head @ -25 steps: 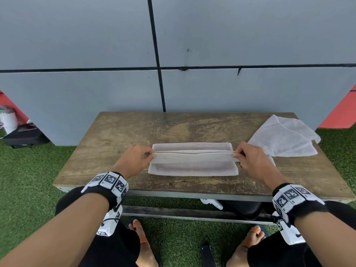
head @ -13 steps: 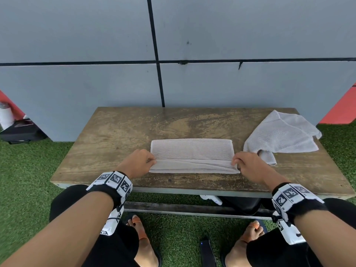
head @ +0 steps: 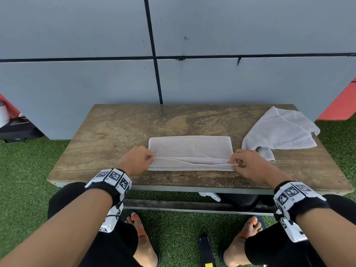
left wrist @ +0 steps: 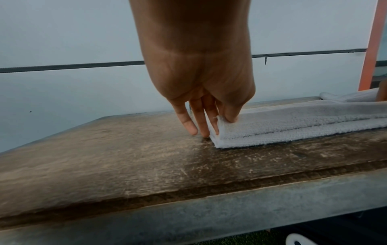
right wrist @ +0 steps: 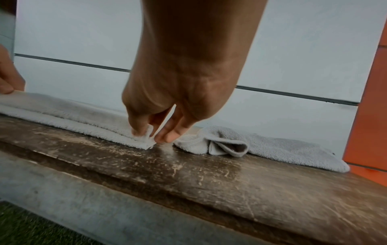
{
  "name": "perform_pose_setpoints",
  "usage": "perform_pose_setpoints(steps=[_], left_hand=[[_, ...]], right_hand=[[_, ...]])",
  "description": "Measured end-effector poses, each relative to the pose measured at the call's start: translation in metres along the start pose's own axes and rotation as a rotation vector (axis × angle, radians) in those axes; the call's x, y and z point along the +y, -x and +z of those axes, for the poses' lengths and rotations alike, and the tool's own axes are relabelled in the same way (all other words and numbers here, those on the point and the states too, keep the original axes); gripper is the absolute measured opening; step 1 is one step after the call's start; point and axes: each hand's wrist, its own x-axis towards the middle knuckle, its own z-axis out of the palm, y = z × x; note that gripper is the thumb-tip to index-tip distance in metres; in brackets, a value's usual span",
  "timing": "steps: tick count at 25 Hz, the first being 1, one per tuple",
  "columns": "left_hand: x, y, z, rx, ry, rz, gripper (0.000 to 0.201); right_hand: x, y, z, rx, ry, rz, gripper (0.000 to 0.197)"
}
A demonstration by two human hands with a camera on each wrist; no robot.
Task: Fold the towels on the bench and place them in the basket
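Observation:
A pale grey towel [head: 190,149], folded into a long strip, lies flat at the front middle of the wooden bench [head: 115,135]. My left hand [head: 137,160] pinches its near left corner [left wrist: 222,123] between thumb and fingers. My right hand [head: 248,164] pinches the near right corner [right wrist: 146,134] the same way. The near edge of the towel [left wrist: 293,126] shows stacked layers. A second towel [head: 279,132], loose and crumpled, lies at the bench's back right, also seen in the right wrist view [right wrist: 261,144]. No basket is in view.
A grey panelled wall [head: 173,45] stands right behind the bench. Green artificial turf [head: 28,180] surrounds it. My knees and sandalled feet [head: 138,226] are under the front edge. A dark object [head: 17,130] sits on the ground at far left.
Both hands brought the lifted towel edge toward me and laid it down on the near edge, finishing a lengthwise fold. The hands still pinch the two near corners.

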Motion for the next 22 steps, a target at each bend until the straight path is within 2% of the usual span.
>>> perform_pose_setpoints(steps=[2,7,10,15,18,20,22], left_hand=[[0.001,0.002,-0.001,0.005,0.017,-0.002,0.031],[-0.001,0.007,-0.003,0.001,0.048,-0.001,0.028],[0.002,0.009,-0.005,0.029,0.095,-0.026,0.037],[0.012,0.014,-0.014,0.183,0.179,-0.035,0.012],[0.015,0.015,-0.022,0.255,0.227,-0.015,0.017],[0.016,0.016,-0.028,0.237,0.223,0.008,0.021],[0.015,0.015,-0.03,0.198,0.161,0.014,0.016]], right_hand=[[0.0,0.002,0.0,0.051,-0.034,-0.028,0.001],[0.005,0.001,0.001,0.073,-0.016,-0.018,0.007],[0.004,0.0,0.0,0.103,-0.017,-0.007,0.009],[-0.002,-0.003,-0.008,0.167,-0.081,0.032,0.011],[-0.007,-0.01,-0.019,0.206,-0.153,-0.008,0.013],[-0.009,-0.015,-0.026,0.21,-0.146,-0.001,0.005],[-0.01,-0.019,-0.031,0.2,-0.085,0.003,0.005]])
